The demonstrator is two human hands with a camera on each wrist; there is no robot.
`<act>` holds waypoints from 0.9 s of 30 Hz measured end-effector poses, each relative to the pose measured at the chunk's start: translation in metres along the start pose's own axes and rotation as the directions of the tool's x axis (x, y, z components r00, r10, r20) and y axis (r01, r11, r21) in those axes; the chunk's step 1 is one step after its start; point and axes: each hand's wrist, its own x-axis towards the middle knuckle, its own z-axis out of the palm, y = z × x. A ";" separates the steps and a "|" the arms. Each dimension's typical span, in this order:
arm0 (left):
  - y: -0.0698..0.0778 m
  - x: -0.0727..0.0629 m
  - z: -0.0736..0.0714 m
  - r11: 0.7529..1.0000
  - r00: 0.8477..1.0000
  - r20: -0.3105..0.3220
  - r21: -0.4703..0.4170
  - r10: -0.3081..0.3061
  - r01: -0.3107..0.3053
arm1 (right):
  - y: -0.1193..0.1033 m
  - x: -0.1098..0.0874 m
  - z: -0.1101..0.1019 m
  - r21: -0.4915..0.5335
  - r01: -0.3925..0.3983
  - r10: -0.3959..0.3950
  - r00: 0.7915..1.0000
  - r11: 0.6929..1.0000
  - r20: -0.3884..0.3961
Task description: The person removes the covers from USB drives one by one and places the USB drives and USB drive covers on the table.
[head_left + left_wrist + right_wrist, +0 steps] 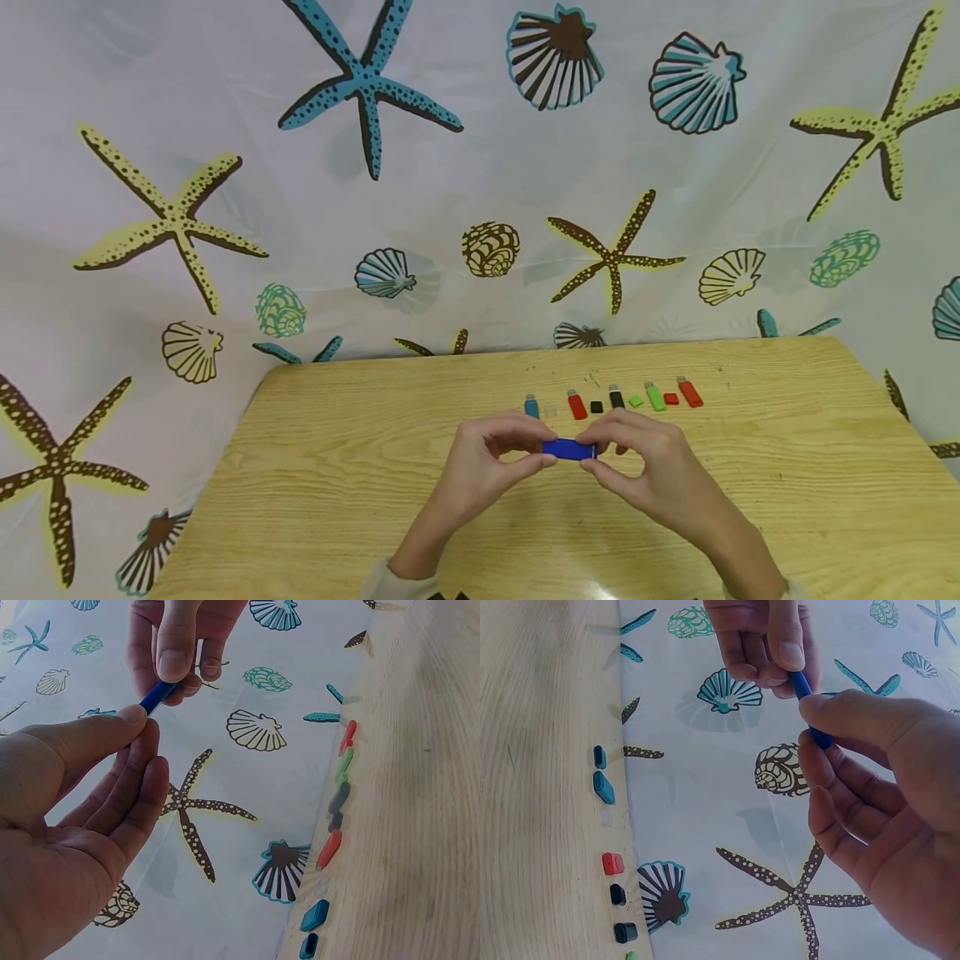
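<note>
A blue USB flash drive (pixel 567 450) is held level above the table, in front of a row of other drives. My left hand (pixel 480 462) pinches its left end between thumb and fingers. At the opposite end my right hand (pixel 656 467) pinches it the same way, and a thin pale line shows there. Both wrist views show the blue drive (pixel 157 698) between the two hands' fingertips. Its ends are partly covered by the fingers, so I cannot tell whether a cap is on.
Behind the hands, a row on the wooden table (pixel 360 467) holds a teal drive (pixel 532 407), red drives (pixel 577 405), a black drive (pixel 617 397), a green drive (pixel 656 397) and small caps, including a black cap (pixel 597 407). A patterned cloth (pixel 450 183) hangs behind.
</note>
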 end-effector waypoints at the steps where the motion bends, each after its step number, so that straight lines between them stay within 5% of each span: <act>1: 0.000 0.000 -0.002 1.000 1.000 0.002 0.004 -0.003 0.003 | 0.000 0.000 -0.001 -0.005 0.003 -0.003 1.000 1.000 0.001; 11: 0.006 -0.005 -0.051 0.998 0.981 -0.182 0.010 0.067 -0.067 | 0.013 -0.005 -0.031 -0.107 -0.035 0.021 0.991 0.994 -0.130; 16: 0.005 -0.004 -0.059 1.000 0.984 -0.179 0.010 0.021 -0.019 | 0.018 -0.006 -0.027 -0.089 -0.077 0.064 0.987 0.993 -0.146; 27: -0.003 -0.004 -0.069 0.993 0.965 -0.244 -0.092 -0.099 0.078 | 0.028 -0.006 0.006 0.017 -0.212 0.213 0.971 0.977 -0.110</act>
